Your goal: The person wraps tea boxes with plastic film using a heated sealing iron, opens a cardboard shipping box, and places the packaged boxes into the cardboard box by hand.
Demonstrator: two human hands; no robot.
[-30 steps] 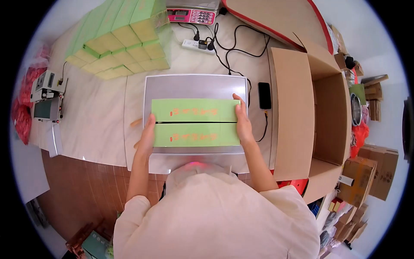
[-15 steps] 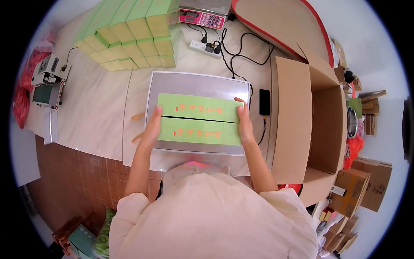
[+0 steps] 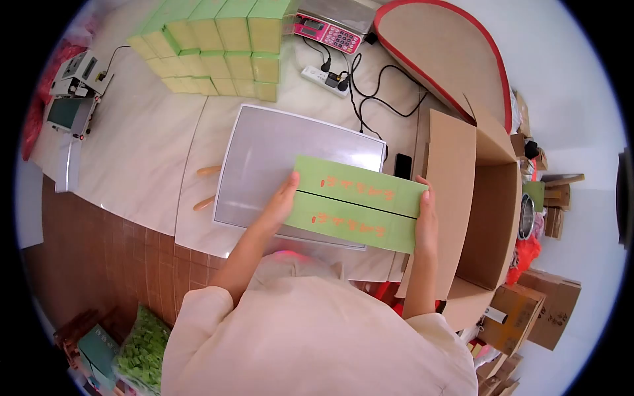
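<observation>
Two long green boxes with orange lettering lie side by side between my hands: the upper green box (image 3: pixel 360 183) and the lower green box (image 3: pixel 350 220). My left hand (image 3: pixel 285 198) presses on their left ends, and my right hand (image 3: pixel 427 221) clasps their right ends. The pair is tilted, its right end lower in view, and reaches past the right edge of the grey-topped panel with a white rim (image 3: pixel 277 148). Beyond my right hand stands an open cardboard carton (image 3: pixel 444 198).
Stacked green and yellow boxes (image 3: pixel 231 39) stand at the back, beside a pink-keypad scale (image 3: pixel 328 34). A power strip (image 3: pixel 325 80) with black cables, a phone (image 3: pixel 403 165) and a red-rimmed board (image 3: pixel 442 53) lie nearby. Wooden handles (image 3: pixel 206 202) poke out left of the panel.
Both hands have carried the two green boxes to the right, off the middle of the panel and toward the carton. The pair has turned, its right end dropping lower in view.
</observation>
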